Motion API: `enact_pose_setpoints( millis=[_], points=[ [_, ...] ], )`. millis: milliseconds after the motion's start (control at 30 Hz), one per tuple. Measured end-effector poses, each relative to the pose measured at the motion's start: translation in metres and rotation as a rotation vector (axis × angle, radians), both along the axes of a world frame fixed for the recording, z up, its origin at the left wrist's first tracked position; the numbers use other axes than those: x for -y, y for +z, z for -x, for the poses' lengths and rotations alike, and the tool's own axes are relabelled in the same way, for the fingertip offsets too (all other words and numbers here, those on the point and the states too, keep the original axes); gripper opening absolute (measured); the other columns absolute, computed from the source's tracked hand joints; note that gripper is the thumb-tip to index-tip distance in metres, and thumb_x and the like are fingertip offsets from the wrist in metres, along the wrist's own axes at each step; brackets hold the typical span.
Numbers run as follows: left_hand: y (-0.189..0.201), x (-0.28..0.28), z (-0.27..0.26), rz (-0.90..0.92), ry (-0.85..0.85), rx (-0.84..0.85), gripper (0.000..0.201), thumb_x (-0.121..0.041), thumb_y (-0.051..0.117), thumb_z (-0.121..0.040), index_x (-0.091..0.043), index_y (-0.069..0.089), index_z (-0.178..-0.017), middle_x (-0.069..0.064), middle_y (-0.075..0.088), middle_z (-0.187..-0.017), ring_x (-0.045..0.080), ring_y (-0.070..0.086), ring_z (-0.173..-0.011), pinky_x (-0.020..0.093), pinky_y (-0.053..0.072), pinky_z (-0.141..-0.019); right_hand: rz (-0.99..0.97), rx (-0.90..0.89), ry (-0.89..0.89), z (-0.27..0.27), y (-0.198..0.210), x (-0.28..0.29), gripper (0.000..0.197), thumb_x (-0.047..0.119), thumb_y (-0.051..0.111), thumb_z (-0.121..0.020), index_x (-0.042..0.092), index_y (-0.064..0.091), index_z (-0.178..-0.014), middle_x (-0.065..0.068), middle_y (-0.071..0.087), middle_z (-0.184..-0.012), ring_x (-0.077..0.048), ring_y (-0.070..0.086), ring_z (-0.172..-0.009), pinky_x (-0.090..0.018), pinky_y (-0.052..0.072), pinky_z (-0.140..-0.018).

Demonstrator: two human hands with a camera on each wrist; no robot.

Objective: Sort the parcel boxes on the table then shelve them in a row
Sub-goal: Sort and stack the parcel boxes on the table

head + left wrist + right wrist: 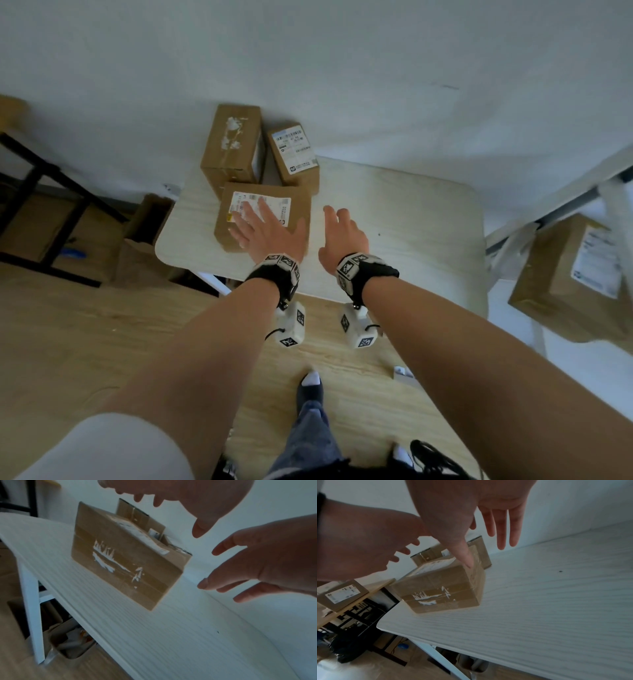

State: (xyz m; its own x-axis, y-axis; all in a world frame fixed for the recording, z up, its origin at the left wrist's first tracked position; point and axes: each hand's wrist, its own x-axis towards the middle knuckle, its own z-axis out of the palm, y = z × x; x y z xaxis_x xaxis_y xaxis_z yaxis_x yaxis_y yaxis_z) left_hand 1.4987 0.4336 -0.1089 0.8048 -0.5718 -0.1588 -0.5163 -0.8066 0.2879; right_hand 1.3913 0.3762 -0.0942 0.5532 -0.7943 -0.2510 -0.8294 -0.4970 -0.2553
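At table's (394, 219) left end: three parcel boxes, nearest box (263, 216) flat, label up, two behind it by the wall. My left hand (267, 229) hovers spread above it; my right hand (342, 236) just beside, fingers loose; both empty. Taped cardboard: likely stiff, light, slick. Grip opposite side faces.

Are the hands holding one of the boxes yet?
No, nothing is held. The left hand hovers open above the nearest brown cardboard parcel box; the right hand reaches, open, beside it over the white table.
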Motion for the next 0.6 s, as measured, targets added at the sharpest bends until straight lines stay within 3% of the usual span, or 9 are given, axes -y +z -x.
enact_pose_setpoints(
  millis=[133, 333, 600],
  points=[
    [0.014, -0.011, 0.035, -0.016, -0.214, 0.051, 0.084, -0.059, 0.043, -0.094, -0.016, 0.009, -0.157, 0.008, 0.008, -0.165, 0.033, 0.0, -0.151, 0.05, 0.003, -0.122, 0.049, -0.008, -0.011, 0.044, 0.011, -0.011, 0.068, 0.012, 0.062, -0.084, 0.016, 0.029, -0.143, -0.012, 0.041, -0.133, -0.031, 0.054, -0.109, -0.04, 0.052, -0.081],
    [0.023, -0.044, 0.109, 0.036, -0.36, 0.205, 0.077, -0.057, 0.053, -0.089, -0.013, 0.03, -0.148, 0.008, 0.037, -0.153, 0.031, 0.028, -0.142, 0.048, 0.023, -0.118, 0.096, 0.009, 0.052, 0.119, 0.022, -0.043, 0.063, 0.012, 0.059, -0.084, 0.013, 0.032, -0.14, -0.011, 0.045, -0.129, -0.03, 0.054, -0.109, -0.04, 0.051, -0.084],
    [0.029, -0.105, 0.228, 0.05, -0.418, 0.224, 0.079, -0.053, 0.058, -0.088, -0.014, 0.029, -0.149, 0.008, 0.036, -0.153, 0.029, 0.028, -0.144, 0.044, 0.023, -0.119, 0.111, 0.054, 0.176, 0.24, 0.04, -0.102, 0.054, 0.019, 0.057, -0.087, 0.013, 0.037, -0.137, -0.01, 0.047, -0.128, -0.029, 0.052, -0.11, -0.04, 0.048, -0.088]
  ],
)
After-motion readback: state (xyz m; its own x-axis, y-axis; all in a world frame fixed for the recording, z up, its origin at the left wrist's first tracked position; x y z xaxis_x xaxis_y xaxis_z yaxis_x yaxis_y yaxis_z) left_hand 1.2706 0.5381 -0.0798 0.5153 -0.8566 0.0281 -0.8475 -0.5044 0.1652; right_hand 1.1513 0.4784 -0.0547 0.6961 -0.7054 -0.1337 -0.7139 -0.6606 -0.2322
